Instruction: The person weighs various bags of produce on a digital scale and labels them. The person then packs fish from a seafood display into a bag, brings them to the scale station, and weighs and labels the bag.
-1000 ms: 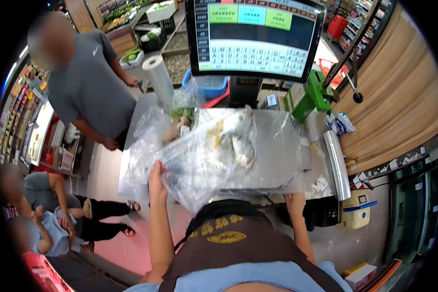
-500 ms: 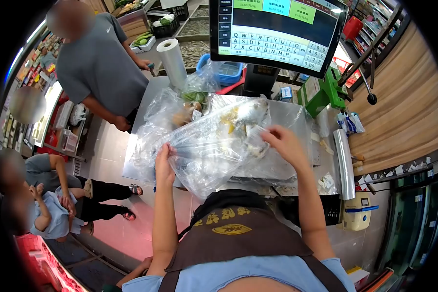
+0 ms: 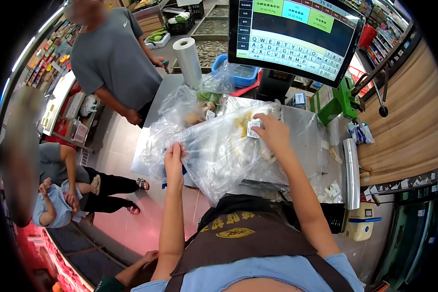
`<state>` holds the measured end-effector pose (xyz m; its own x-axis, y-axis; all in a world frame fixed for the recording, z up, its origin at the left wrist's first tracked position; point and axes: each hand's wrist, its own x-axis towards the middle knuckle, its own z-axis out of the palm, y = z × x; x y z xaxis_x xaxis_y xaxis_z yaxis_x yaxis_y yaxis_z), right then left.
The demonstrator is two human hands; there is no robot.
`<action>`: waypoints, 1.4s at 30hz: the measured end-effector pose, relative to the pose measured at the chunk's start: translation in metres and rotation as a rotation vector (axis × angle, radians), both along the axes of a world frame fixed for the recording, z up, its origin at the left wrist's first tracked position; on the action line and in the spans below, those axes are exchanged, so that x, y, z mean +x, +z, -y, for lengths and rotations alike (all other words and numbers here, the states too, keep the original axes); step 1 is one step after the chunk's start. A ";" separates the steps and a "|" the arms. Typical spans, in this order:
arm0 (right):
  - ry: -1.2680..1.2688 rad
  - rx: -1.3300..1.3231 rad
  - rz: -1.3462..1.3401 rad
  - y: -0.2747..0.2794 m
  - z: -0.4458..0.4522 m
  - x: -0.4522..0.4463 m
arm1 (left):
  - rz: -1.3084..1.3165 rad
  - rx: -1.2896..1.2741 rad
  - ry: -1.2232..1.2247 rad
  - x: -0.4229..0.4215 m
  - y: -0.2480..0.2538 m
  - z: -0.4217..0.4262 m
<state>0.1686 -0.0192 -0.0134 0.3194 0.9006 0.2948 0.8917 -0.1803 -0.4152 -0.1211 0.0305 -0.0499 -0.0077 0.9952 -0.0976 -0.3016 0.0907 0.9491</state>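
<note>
My left hand [image 3: 174, 156] is closed on the gathered end of a clear plastic bag [image 3: 204, 146], which stretches across the metal counter. Inside, something pale with yellow patches, apparently fish [image 3: 243, 125], shows blurred through the film. At the bag's far right part, my right hand [image 3: 273, 132] has its fingertips on a small white printed label [image 3: 253, 129], which lies against the plastic. Just left, another clear bag [image 3: 177, 109] holds brownish round items, with green vegetables [image 3: 208, 96] beside them.
A touchscreen scale [image 3: 297, 39] stands behind the bag. A plastic bag roll [image 3: 186, 61], blue baskets [image 3: 243, 73] and a green bag-sealing device [image 3: 343, 100] line the counter. A person in grey [image 3: 114, 58] stands at its left end; others are farther left.
My right hand has moved onto the bag above the yellow patches, and the label now shows flat under its fingertips. My left hand keeps its hold. The view has shifted slightly.
</note>
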 end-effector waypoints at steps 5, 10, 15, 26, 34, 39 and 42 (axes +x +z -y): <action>0.157 -0.035 0.079 -0.020 0.011 0.010 | -0.155 0.106 -0.031 0.019 0.054 -0.003; 0.229 0.133 -0.119 0.020 0.050 0.011 | -0.303 0.453 -0.091 0.055 0.155 -0.005; 0.291 0.177 -0.323 0.042 0.100 0.010 | -0.221 0.736 -0.034 0.052 0.251 0.006; 0.555 0.145 -0.659 0.038 0.113 0.000 | -0.362 0.668 0.480 -0.099 0.308 0.162; 0.821 0.099 -0.681 0.041 0.100 -0.014 | -0.935 0.342 1.028 -0.190 0.268 0.299; 0.790 0.068 -0.672 0.038 0.099 -0.001 | -1.288 0.055 1.037 -0.209 0.247 0.344; 0.737 0.058 -0.697 0.027 0.099 0.009 | -1.472 -0.289 0.938 -0.203 0.232 0.353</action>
<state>0.1772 -0.1187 0.0138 -0.1922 0.9330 0.3044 0.3290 0.3534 -0.8757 -0.3241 -0.3229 0.1824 -0.7477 0.5585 0.3593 0.6634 0.6030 0.4431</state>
